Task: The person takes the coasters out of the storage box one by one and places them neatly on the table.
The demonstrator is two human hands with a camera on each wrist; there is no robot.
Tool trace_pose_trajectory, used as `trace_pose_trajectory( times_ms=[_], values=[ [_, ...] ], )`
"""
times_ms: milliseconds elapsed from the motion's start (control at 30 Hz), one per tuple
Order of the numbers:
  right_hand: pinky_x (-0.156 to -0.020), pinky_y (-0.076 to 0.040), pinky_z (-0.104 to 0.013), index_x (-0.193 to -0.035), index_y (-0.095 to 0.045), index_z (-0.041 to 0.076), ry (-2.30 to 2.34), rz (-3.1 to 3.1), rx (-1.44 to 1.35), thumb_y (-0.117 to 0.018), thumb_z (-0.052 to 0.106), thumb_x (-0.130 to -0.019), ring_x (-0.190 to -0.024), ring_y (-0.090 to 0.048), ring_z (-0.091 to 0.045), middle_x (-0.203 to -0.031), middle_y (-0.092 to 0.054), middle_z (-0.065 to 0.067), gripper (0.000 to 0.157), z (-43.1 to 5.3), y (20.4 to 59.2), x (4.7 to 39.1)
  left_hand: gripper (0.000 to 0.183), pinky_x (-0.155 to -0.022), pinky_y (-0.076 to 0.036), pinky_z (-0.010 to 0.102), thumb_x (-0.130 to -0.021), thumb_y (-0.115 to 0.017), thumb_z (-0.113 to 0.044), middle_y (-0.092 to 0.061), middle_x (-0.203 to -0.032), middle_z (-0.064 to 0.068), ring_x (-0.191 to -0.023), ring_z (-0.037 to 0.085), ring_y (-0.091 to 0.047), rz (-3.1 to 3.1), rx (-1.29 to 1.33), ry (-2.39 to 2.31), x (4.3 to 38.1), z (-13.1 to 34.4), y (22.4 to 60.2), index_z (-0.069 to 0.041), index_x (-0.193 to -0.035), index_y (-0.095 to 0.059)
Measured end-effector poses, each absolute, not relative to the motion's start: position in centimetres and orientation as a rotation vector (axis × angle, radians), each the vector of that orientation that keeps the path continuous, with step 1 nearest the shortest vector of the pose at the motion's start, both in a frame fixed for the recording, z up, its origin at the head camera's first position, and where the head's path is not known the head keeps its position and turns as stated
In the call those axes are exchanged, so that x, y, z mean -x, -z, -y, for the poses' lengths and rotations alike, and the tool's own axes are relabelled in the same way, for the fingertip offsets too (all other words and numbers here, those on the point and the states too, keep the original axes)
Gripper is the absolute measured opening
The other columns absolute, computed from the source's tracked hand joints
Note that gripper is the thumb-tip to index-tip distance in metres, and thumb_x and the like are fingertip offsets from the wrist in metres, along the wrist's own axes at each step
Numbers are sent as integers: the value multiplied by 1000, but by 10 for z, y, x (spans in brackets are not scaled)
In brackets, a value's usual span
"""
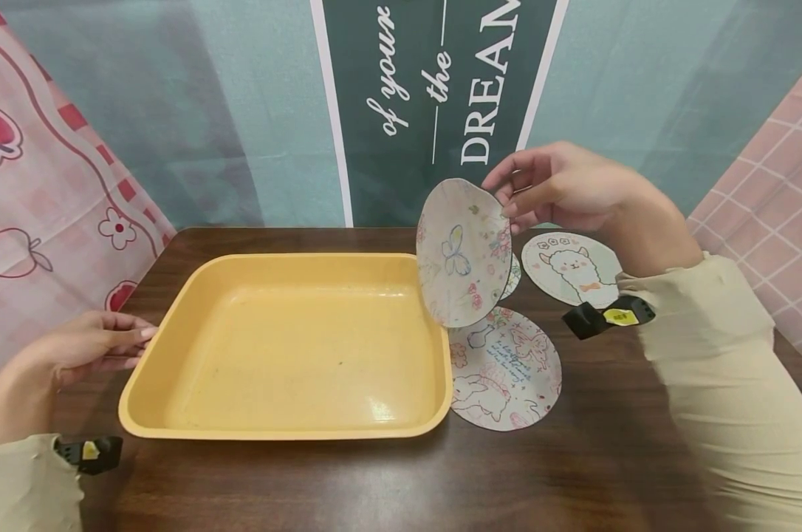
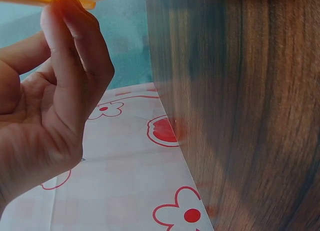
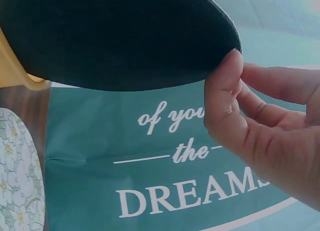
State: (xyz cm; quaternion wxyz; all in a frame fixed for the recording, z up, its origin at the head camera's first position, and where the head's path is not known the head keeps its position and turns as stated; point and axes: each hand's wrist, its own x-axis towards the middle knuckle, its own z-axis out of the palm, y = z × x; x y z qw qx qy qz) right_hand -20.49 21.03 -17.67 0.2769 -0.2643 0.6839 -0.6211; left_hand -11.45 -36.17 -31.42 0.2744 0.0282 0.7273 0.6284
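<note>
My right hand (image 1: pixel 560 188) pinches the edge of a round coaster (image 1: pixel 464 255) with a butterfly and flowers drawn on it. The coaster is tilted upright at the tray's right rim; its plain dark back (image 3: pixel 120 41) shows in the right wrist view. At the left side, my left hand (image 1: pixel 95 343) pinches the rim of a yellow plastic tray (image 1: pixel 288 436). Nothing lies inside the tray. In the left wrist view, the left fingertips (image 2: pixel 62 3) meet the tray's edge. Beneath the held coaster, another round coaster (image 1: pixel 507 377) with pink drawings lies partly behind the tray rim.
An alpaca coaster (image 1: pixel 570 267) lies at the back right, below the right wrist. A flowered coaster (image 3: pixel 20 176) is mostly hidden behind the held one in the head view. Everything stands on a dark wooden table (image 1: pixel 295 488); printed cloths (image 1: pixel 275 111) hang around it.
</note>
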Motion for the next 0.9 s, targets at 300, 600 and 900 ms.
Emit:
trace_pose_trajectory(
  times_ms=[300, 600, 900],
  values=[
    [-69, -54, -37, -110, -54, -5, 1661, -1828, 774, -47, -18, -85, -75, -58, -27, -90, -54, -16, 29, -223, 167, 206, 25, -71, -54, 29, -96, -44, -5, -64, -83, 2, -75, 14, -63, -1987, -42, -1657, 115, 360, 311, -13, -89, -67],
    [-72, -54, -39, -113, -52, -7, 1661, -1846, 828, -45, -19, -85, -80, -58, -28, -94, -54, -18, 30, -233, 155, 205, 25, -71, -54, 29, -96, -44, -6, -63, -83, 2, -75, 14, -62, -1961, -44, -1670, 116, 361, 309, -12, -89, -67],
    [-71, -54, -39, -112, -53, -9, 1688, -1808, 835, -41, -21, -86, -80, -59, -29, -95, -53, -19, 31, -252, 163, 204, 26, -71, -54, 28, -96, -44, -5, -64, -83, 2, -75, 14, -63, -1947, -53, -1688, 116, 361, 311, -12, -90, -68]
  ],
)
